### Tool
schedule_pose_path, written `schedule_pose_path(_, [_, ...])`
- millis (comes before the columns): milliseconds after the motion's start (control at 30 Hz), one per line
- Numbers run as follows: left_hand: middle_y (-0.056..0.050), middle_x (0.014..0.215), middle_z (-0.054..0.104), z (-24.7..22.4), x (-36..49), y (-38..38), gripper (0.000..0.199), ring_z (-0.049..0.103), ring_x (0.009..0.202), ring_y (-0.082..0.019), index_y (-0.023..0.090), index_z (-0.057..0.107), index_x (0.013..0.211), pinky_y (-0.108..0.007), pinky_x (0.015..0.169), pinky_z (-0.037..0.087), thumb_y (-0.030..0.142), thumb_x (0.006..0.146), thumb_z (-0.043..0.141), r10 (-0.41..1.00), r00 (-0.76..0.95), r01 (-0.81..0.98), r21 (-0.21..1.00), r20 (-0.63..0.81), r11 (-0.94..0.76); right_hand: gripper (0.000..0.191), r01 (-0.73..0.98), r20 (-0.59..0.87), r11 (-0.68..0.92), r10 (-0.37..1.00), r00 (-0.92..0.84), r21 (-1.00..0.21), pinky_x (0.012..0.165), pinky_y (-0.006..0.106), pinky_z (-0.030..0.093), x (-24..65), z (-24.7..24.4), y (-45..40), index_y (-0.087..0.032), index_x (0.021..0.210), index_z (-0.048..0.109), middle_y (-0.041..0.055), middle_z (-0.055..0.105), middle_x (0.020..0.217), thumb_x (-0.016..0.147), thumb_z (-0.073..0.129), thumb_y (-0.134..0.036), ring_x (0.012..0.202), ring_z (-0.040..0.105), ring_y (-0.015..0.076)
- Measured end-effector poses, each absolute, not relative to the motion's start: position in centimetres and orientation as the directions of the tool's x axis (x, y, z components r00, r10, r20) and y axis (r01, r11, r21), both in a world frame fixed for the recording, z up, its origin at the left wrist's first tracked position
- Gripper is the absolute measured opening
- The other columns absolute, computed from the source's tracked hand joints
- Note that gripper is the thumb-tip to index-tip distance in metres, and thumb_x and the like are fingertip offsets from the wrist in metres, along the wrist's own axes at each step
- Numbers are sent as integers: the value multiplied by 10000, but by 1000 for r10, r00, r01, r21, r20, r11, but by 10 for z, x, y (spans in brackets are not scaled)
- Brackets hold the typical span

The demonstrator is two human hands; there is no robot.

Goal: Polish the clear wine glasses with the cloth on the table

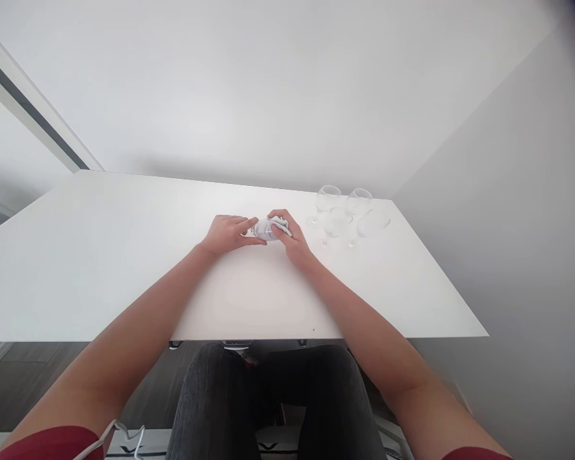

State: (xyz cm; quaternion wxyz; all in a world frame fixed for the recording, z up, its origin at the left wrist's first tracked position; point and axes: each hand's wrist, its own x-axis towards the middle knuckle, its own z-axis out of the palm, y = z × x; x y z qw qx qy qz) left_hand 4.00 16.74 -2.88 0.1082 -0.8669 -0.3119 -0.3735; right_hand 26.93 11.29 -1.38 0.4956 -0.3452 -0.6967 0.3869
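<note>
Near the middle of the white table, a clear glass (262, 230) lies tilted on its side between my two hands. The fingers and thumb of my left hand (230, 234) close around its left end. A white cloth (282, 224) is bunched in my right hand (292, 239), pressed against the right end of the glass. How far the cloth reaches inside the glass I cannot tell. Whether the glass has a stem is hidden by my fingers.
Several clear stemmed wine glasses (338, 223) stand close together to the right of my right hand. The white table (124, 275) meets a white wall (249, 96) behind and a grey wall (522, 223) on the right. A white cable (117, 425) hangs by my left arm.
</note>
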Motion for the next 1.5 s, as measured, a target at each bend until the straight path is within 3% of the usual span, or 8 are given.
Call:
schedule_pose_path(133, [16, 591, 624, -29, 39, 170, 608, 556, 520, -126, 235, 754, 967, -264, 514, 316, 827, 867, 658, 501, 492, 639, 95, 712, -764, 312, 195, 513, 541, 840, -180, -818, 823, 360, 518, 265, -15, 106, -280, 1228, 543, 33, 617, 1023, 1058, 530, -541, 840, 573, 194])
schedule_pose_path(333, [-2, 621, 671, -33, 30, 177, 607, 590, 533, -128, 214, 769, 960, -254, 517, 365, 807, 847, 705, 499, 361, 668, 155, 788, -728, 472, 244, 605, 558, 767, 215, -793, 1033, 417, 520, 271, -14, 106, -270, 1450, 409, 128, 568, 1346, 1059, 525, -508, 1158, 616, 243])
schedule_pose_path(533, [22, 554, 612, -25, 36, 168, 536, 552, 496, -120, 217, 730, 795, -269, 491, 352, 751, 844, 754, 442, 523, 552, 106, 729, -827, 552, -43, 414, 421, 860, -298, -906, 1054, 474, 554, 273, -9, 112, -278, 1263, 620, 94, 665, 1326, 1069, 312, -693, 1201, 646, 264])
schedule_pose_path(667, [12, 546, 600, -24, 36, 169, 577, 544, 501, -133, 224, 703, 744, -279, 495, 359, 795, 820, 739, 501, 510, 588, 142, 699, -797, 538, -213, 341, 282, 877, -339, -936, 1017, 460, 589, 274, -15, 120, -294, 1291, 654, 71, 665, 1376, 1072, 348, -679, 1200, 659, 247])
schedule_pose_path(900, [6, 570, 631, -27, 32, 174, 605, 556, 501, -117, 204, 670, 705, -248, 490, 387, 794, 805, 756, 473, 477, 532, 185, 741, -826, 456, -179, 154, 94, 920, -361, -979, 776, 361, 625, 276, -28, 131, -273, 1259, 652, 74, 725, 1233, 983, 608, -633, 951, 700, 205])
schedule_pose_path(1200, [18, 549, 604, -27, 35, 169, 667, 503, 501, -97, 173, 638, 669, -256, 474, 364, 818, 801, 743, 481, 547, 500, 194, 685, -844, 110, -142, 537, 522, 774, -335, -841, 1064, 471, 540, 274, -19, 121, -260, 943, 760, 71, 754, 1250, 884, 773, -352, 1268, 653, 272])
schedule_pose_path(1300, [27, 533, 576, -28, 36, 171, 635, 484, 492, -96, 186, 639, 673, -254, 476, 339, 796, 804, 759, 462, 508, 543, 147, 727, -827, 266, 25, 414, 434, 875, -250, -901, 1006, 411, 537, 273, -22, 125, -264, 1169, 713, 50, 734, 1255, 906, 673, -284, 1156, 660, 233])
schedule_pose_path(1500, [14, 577, 632, -31, 34, 176, 545, 546, 504, -106, 198, 687, 721, -238, 487, 366, 720, 772, 837, 473, 426, 515, 223, 772, -828, 212, 228, 19, 46, 993, -119, -973, 612, 284, 456, 270, -23, 128, -213, 784, 586, 0, 585, 732, 930, 557, -364, 683, 528, 160])
